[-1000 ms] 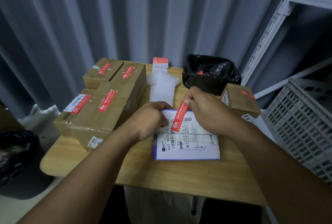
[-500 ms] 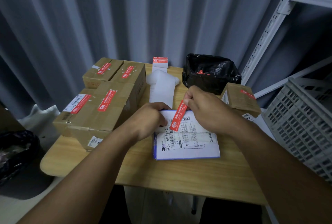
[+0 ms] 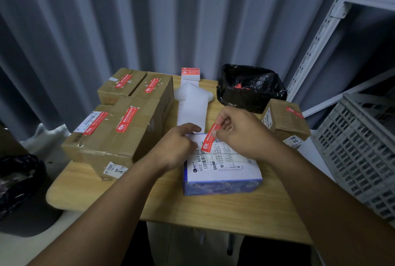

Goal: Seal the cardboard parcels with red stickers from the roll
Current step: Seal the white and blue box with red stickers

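A white and blue parcel (image 3: pixel 222 171) with a printed shipping label lies on the wooden table (image 3: pixel 213 212) in front of me. My right hand (image 3: pixel 241 135) pinches the upper end of a red sticker (image 3: pixel 210 137), whose lower end hangs over the parcel's top. My left hand (image 3: pixel 173 148) rests curled on the parcel's far left edge, beside the sticker's lower end. The sticker roll (image 3: pixel 190 72) stands at the table's back, and its white backing strip (image 3: pixel 191 105) trails toward me.
Several brown cardboard boxes (image 3: pixel 119 129) bearing red stickers are stacked on the left. A smaller stickered box (image 3: pixel 284 120) sits at the right, a black plastic bag (image 3: pixel 250 86) behind it. A grey plastic crate (image 3: pixel 361 148) and a white metal shelf frame (image 3: pixel 320 41) stand to the right.
The parcel's near side now shows its blue front face, as my view shifted. My right hand has drawn the sticker slightly nearer the parcel's top.
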